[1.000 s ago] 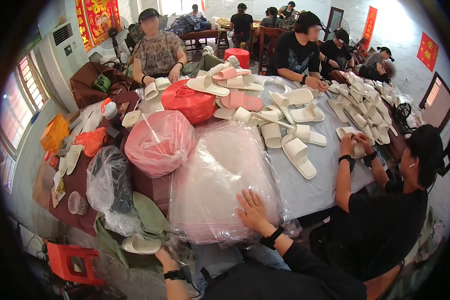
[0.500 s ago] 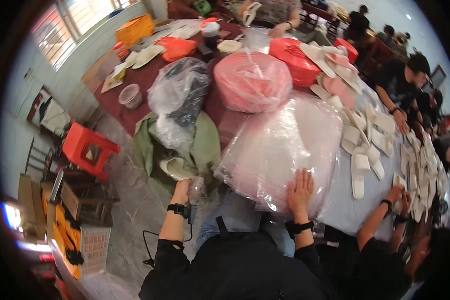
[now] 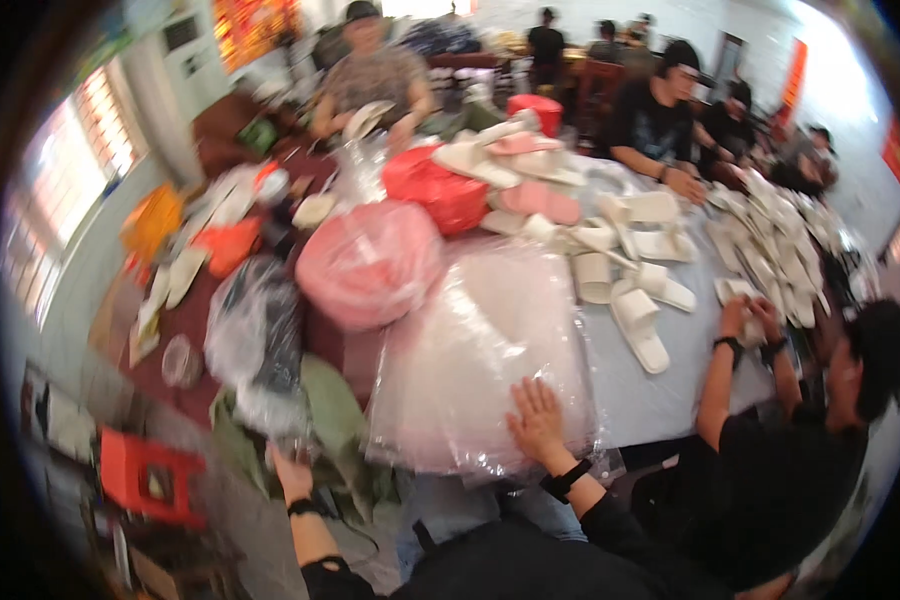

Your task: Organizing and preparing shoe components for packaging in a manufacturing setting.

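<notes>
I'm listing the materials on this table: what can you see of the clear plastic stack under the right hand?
The stack is a broad, roughly four-sided pile of thin, see-through plastic sheets or bags, whitish in the middle and pinkish toward its edges. It looks glossy and wrinkled, with bright glints near the front. It lies flat on the table, near edge toward the person's lap. The right hand rests palm down on its near right part.
</notes>
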Tool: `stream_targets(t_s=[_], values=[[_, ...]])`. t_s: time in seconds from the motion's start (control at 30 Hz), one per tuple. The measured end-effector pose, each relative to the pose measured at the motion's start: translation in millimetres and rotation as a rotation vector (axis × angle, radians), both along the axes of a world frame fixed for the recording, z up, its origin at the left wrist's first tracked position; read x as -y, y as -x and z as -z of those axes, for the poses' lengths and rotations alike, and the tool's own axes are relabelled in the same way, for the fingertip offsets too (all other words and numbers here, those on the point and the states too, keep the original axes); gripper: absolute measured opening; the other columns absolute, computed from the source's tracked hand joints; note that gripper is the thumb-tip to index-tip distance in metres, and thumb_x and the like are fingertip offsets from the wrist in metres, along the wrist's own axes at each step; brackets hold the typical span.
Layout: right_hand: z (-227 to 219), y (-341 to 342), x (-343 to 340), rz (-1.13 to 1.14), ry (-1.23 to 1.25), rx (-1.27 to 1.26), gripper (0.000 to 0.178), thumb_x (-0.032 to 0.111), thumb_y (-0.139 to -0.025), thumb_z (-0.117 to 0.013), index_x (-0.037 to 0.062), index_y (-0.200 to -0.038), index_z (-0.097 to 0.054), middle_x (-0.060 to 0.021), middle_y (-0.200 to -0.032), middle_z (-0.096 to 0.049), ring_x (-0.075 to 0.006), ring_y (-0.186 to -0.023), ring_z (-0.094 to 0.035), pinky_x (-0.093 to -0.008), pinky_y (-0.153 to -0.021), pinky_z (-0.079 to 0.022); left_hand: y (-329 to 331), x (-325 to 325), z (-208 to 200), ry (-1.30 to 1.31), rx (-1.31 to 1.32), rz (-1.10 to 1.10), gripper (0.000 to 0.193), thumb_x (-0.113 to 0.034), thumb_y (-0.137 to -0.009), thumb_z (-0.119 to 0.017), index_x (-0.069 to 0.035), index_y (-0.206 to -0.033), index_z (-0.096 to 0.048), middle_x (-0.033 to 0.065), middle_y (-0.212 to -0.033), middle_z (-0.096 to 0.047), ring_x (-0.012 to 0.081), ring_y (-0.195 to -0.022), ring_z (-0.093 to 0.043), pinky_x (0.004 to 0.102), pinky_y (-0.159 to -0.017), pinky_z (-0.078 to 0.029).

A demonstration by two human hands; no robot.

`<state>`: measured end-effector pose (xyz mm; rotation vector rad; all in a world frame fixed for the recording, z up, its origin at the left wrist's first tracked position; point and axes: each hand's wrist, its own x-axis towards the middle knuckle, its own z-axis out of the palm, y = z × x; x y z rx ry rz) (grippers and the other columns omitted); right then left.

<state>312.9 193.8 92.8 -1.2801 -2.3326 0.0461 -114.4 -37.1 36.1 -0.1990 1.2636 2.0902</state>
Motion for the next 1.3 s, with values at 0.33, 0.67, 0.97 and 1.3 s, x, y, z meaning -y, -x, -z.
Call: stream_targets(t_s=[0.33, 0.67, 0.97, 1.3], values=[[-12.4, 8.6, 4.7, -0.050, -0.024, -0.061, 0.051, 0.038, -0.090, -0.049, 0.0133, -0.134, -0.044, -0.0117, -0.141, -0.039, -0.0302, -0.132, -0.032, -0.0426, -0.109, -0.021, -13.6, -12.5, 94.7, 0.197, -0.183, 0.428, 0.056, -0.046, -0.094, -0.039, -0.008, -0.135, -0.037, 0.0145, -0.131, -0.046, 0.0323, -0.115, -0.047, 0.0428, -0.093, -0.041], [2.1, -4.7, 5.1, -0.027, 0.032, -0.047, 0.053, 0.040, -0.091, -0.046, 0.0142, -0.137, -0.040, -0.0113, -0.144, -0.033, -0.0308, -0.135, -0.026, -0.0431, -0.110, -0.019, -60.3, -18.7, 69.0, 0.376, -0.190, 0.334, 0.061, -0.049, -0.088, -0.042, -0.005, -0.130, -0.047, 0.0144, -0.132, -0.048, 0.0326, -0.115, -0.047, 0.0430, -0.097, -0.037], [5.4, 3.6, 4.6, -0.047, 0.037, -0.051, 0.053, 0.042, -0.092, -0.045, 0.0151, -0.137, -0.040, -0.0102, -0.146, -0.031, -0.0293, -0.137, -0.024, -0.0434, -0.110, -0.018, -20.8, 6.3, 130.2, 0.434, -0.262, 0.579, 0.059, -0.047, -0.089, -0.042, -0.003, -0.130, -0.046, 0.0129, -0.128, -0.051, 0.0317, -0.111, -0.048, 0.0414, -0.092, -0.039], [2.4, 2.0, 5.1, -0.050, 0.043, -0.064, 0.051, 0.041, -0.091, -0.046, 0.0148, -0.135, -0.041, -0.0108, -0.145, -0.032, -0.0303, -0.135, -0.026, -0.0434, -0.110, -0.019, -32.6, 14.4, 133.5, 0.670, -0.254, 0.548, 0.055, -0.042, -0.091, -0.042, -0.001, -0.127, -0.048, 0.0126, -0.125, -0.053, 0.0308, -0.107, -0.050, 0.0380, -0.091, -0.040]])
